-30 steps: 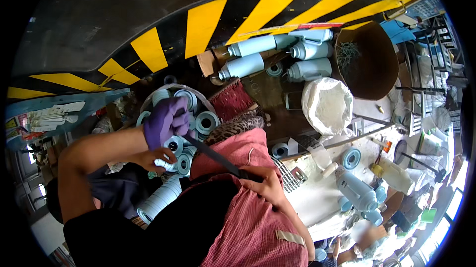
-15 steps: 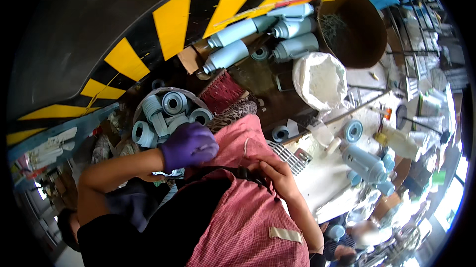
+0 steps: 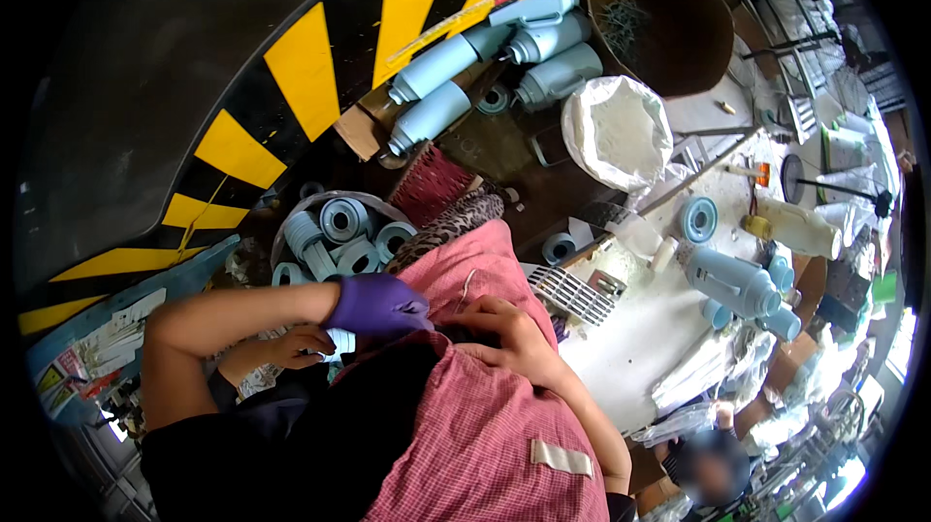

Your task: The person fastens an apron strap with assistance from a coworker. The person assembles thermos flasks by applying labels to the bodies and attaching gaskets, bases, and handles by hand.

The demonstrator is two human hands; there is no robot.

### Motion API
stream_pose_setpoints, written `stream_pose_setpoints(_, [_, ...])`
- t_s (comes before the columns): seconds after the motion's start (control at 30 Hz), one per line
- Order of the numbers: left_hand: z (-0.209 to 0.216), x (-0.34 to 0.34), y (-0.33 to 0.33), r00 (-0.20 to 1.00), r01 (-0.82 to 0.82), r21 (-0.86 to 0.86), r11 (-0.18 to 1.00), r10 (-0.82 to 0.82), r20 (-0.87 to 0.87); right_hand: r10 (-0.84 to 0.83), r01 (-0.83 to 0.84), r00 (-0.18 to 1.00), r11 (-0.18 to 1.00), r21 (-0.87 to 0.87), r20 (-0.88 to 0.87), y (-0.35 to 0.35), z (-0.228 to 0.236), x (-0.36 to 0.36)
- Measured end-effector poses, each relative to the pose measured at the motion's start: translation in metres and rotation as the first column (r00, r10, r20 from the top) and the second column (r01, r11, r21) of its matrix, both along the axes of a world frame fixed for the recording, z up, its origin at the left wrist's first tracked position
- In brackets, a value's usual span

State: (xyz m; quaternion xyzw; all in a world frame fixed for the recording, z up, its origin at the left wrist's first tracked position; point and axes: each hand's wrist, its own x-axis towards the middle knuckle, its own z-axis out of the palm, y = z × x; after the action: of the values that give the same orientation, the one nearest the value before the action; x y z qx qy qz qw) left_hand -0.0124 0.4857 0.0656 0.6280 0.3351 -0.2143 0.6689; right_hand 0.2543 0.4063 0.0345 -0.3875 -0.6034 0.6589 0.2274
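I have a red checked apron [image 3: 485, 415] over a black top. At my waist, my left hand [image 3: 383, 305], in a purple glove, is closed with its fingertips at the apron's edge. My bare right hand [image 3: 511, 335] is beside it, fingers bent and gripping the same cloth; its fingertips are partly hidden in the folds. Beyond the left glove stands a bag-lined container of light blue ring-shaped plastic parts [image 3: 344, 219]. Another person's bare hand [image 3: 296, 347] shows past my left forearm, close to these parts.
Light blue flask bodies [image 3: 434, 66] lie beside a black-and-yellow striped machine edge [image 3: 301, 66]. Farther off are a brown drum [image 3: 679, 27] and a white-lined bag [image 3: 618, 134]. On the right, a white table [image 3: 621, 367] bears a blue flask [image 3: 732, 281]. A person [image 3: 713, 464] is at lower right.
My hands have come closer together at the waist, and the black strap between them is now out of sight. Another person's hand has appeared past my left forearm. The view has shifted slightly.
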Motion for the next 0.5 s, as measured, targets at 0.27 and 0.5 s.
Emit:
stream_pose_setpoints(0.27, [-0.018, -0.011, 0.018, 0.986, -0.018, -0.274, 0.962, 0.063, 0.155, 0.085, -0.085, 0.996, 0.996, 0.007, -0.013, 0.01, 0.018, -0.008])
stream_pose_setpoints(0.5, [-0.032, -0.034, -0.001, 0.85, -0.091, -0.187, 0.978, 0.174, 0.498, 0.092, -0.095, 0.995, 0.991, 0.09, 0.042, 0.008, 0.021, -0.009])
